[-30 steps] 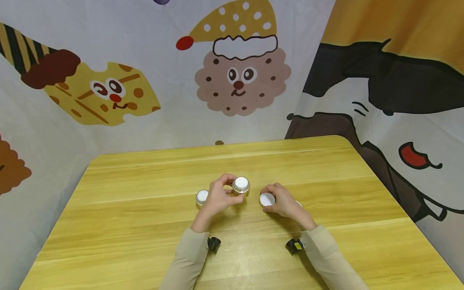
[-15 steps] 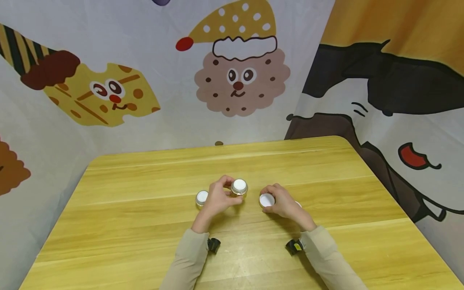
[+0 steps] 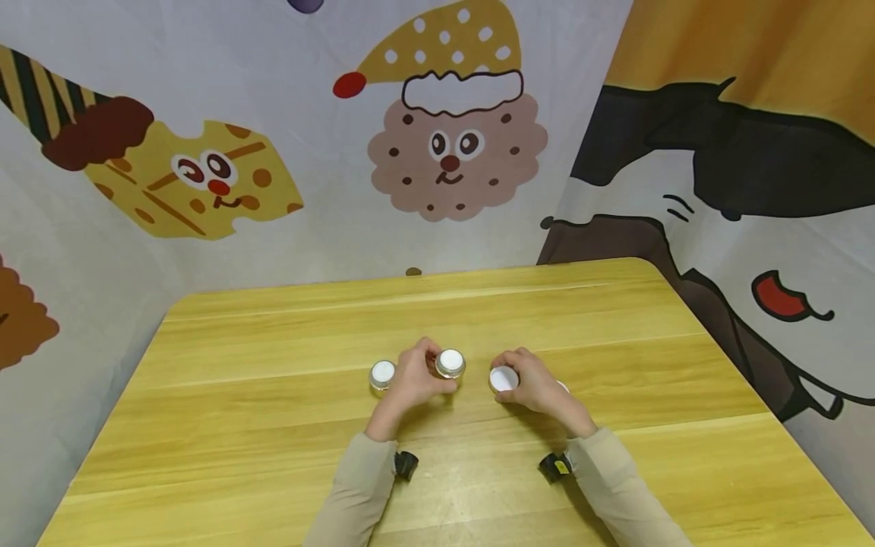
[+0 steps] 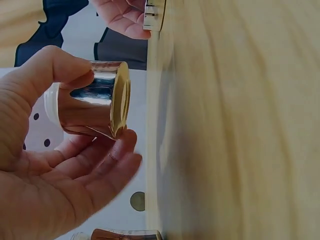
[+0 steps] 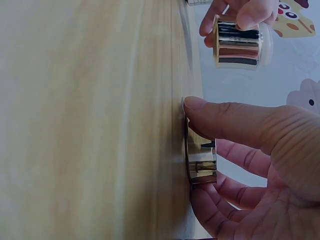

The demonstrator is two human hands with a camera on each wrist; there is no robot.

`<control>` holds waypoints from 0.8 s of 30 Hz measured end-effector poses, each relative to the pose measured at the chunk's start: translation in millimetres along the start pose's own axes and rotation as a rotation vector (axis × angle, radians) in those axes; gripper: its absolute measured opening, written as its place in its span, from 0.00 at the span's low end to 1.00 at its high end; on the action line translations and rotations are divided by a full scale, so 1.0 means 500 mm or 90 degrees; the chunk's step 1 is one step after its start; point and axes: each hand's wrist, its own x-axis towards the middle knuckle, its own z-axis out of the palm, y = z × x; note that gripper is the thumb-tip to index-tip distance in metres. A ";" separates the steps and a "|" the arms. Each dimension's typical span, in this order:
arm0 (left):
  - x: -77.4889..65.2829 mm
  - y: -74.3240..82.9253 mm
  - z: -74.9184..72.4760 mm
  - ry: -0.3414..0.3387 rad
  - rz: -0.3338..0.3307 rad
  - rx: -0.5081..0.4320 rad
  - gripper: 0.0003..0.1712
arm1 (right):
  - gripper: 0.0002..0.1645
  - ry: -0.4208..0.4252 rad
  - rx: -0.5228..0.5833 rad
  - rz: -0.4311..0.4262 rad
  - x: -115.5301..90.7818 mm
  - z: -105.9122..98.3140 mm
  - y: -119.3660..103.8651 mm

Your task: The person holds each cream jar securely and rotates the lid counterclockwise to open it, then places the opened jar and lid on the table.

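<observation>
My left hand [image 3: 414, 378] grips a small shiny gold cosmetic jar [image 3: 450, 363] between thumb and fingers, its white top facing up. In the left wrist view a gap shows between the jar's base [image 4: 122, 102] and the tabletop. To the right, my right hand [image 3: 536, 384] holds a round gold lid [image 3: 503, 379] by its sides, white inside upward. The right wrist view has this lid [image 5: 202, 162] down at the table surface, thumb on one side and fingers on the other. A second jar [image 3: 383, 372] with a white top stands just left of my left hand.
Behind my right hand a white rim of another round piece [image 3: 563, 385] peeks out, mostly hidden. The wood-grain table [image 3: 273, 456] reaches back to a cloth backdrop [image 3: 328, 228] with cartoon prints. Each wrist carries a small black camera.
My left hand has brought the jar lower and a little toward me. The right hand and its lid have stayed where they were.
</observation>
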 end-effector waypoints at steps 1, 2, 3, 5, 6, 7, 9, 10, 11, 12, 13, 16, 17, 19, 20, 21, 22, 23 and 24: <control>0.000 0.000 0.000 -0.001 -0.001 0.005 0.25 | 0.24 0.003 0.003 -0.006 0.000 0.000 0.000; -0.001 0.000 0.001 -0.001 -0.003 0.010 0.25 | 0.24 0.006 0.006 -0.013 -0.001 0.000 0.001; -0.001 0.000 0.001 0.000 -0.007 0.013 0.25 | 0.24 0.017 0.001 -0.032 -0.003 0.000 0.001; -0.001 0.000 0.001 0.001 -0.018 0.018 0.25 | 0.24 0.019 0.002 -0.037 -0.003 0.000 0.002; -0.002 0.000 0.001 0.001 -0.023 0.020 0.25 | 0.24 0.019 0.003 -0.037 -0.004 0.000 0.001; -0.002 0.000 0.001 0.002 -0.027 0.021 0.25 | 0.24 0.017 0.001 -0.029 -0.003 0.000 0.000; -0.002 0.000 0.001 0.001 -0.032 0.022 0.24 | 0.24 0.013 -0.007 -0.019 -0.003 0.000 0.000; -0.002 0.000 0.001 -0.001 -0.036 0.022 0.24 | 0.24 0.001 -0.002 0.002 -0.001 0.000 -0.001; -0.002 0.000 0.001 -0.002 -0.037 0.024 0.24 | 0.24 -0.001 -0.005 0.008 -0.001 -0.001 -0.002; -0.002 0.000 0.001 -0.005 -0.040 0.025 0.23 | 0.24 -0.001 -0.008 0.009 -0.001 -0.001 -0.003; -0.002 0.000 0.001 -0.007 -0.042 0.026 0.23 | 0.24 -0.001 -0.012 0.010 0.000 -0.001 -0.002; -0.003 0.000 0.002 -0.014 -0.052 0.033 0.23 | 0.24 -0.002 -0.011 0.013 0.000 -0.001 -0.002; -0.003 -0.001 0.002 -0.014 -0.055 0.037 0.23 | 0.25 -0.002 -0.010 0.014 -0.001 0.000 -0.002; -0.003 -0.002 0.003 -0.016 -0.064 0.043 0.23 | 0.25 -0.002 -0.010 0.014 -0.001 0.000 -0.002; -0.004 -0.002 0.003 -0.017 -0.068 0.047 0.23 | 0.25 -0.002 -0.009 0.015 -0.001 0.000 -0.001; -0.004 -0.002 0.004 -0.017 -0.069 0.050 0.23 | 0.25 -0.002 -0.009 0.015 -0.001 0.001 -0.001; -0.004 -0.001 0.004 -0.017 -0.072 0.053 0.23 | 0.25 -0.002 -0.009 0.015 -0.001 0.001 -0.001; -0.004 -0.001 0.004 -0.018 -0.074 0.056 0.23 | 0.25 -0.002 -0.011 0.015 -0.002 0.001 -0.001; -0.005 0.000 0.004 -0.019 -0.074 0.057 0.23 | 0.25 -0.002 -0.012 0.013 -0.002 0.001 0.000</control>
